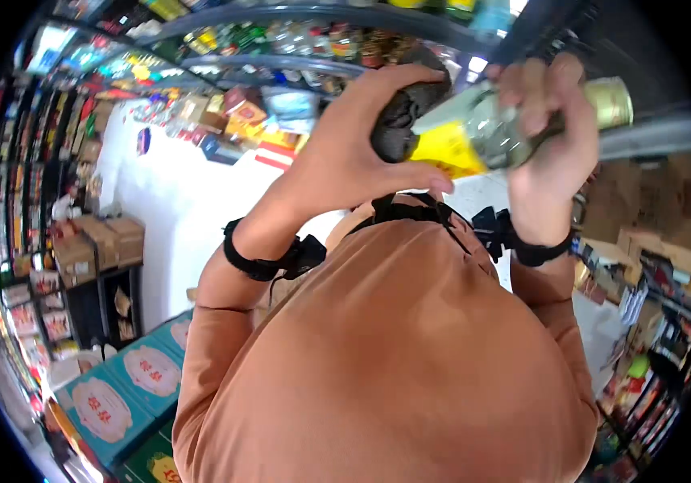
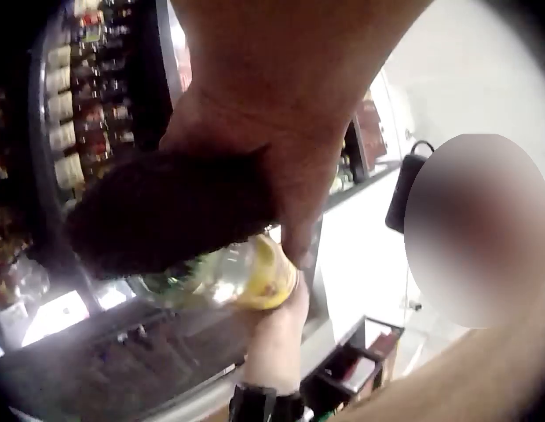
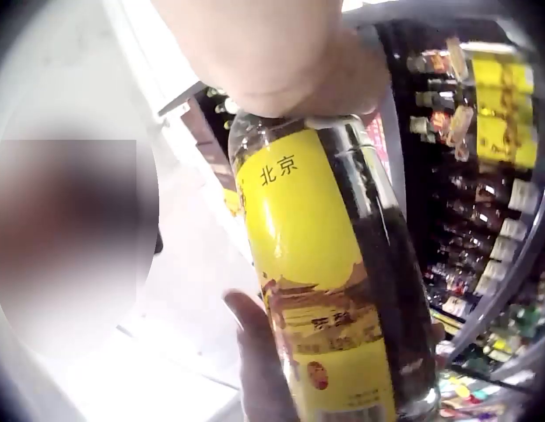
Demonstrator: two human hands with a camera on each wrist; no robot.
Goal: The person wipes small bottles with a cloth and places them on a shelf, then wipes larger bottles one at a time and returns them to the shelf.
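Observation:
My right hand [image 1: 555,113] grips a clear glass bottle [image 1: 494,133] near its neck, the pale gold cap pointing right in the head view. The bottle is tilted almost level, its base toward my left hand [image 1: 337,137]. That hand holds a bunched dark grey cloth [image 1: 398,121] against the base end, thumb along the bottle's side. A yellow label [image 3: 303,220] with a printed building covers one face of the bottle in the right wrist view. In the left wrist view the dark cloth [image 2: 175,211] hides part of the bottle.
Shelves of bottles [image 1: 289,40] run across the back, with more packed shelving [image 1: 31,153] at the left. Boxes and packets [image 1: 241,121] lie on the white floor. Teal gift boxes [image 1: 132,382] stand at the lower left, cardboard boxes [image 1: 643,197] at the right.

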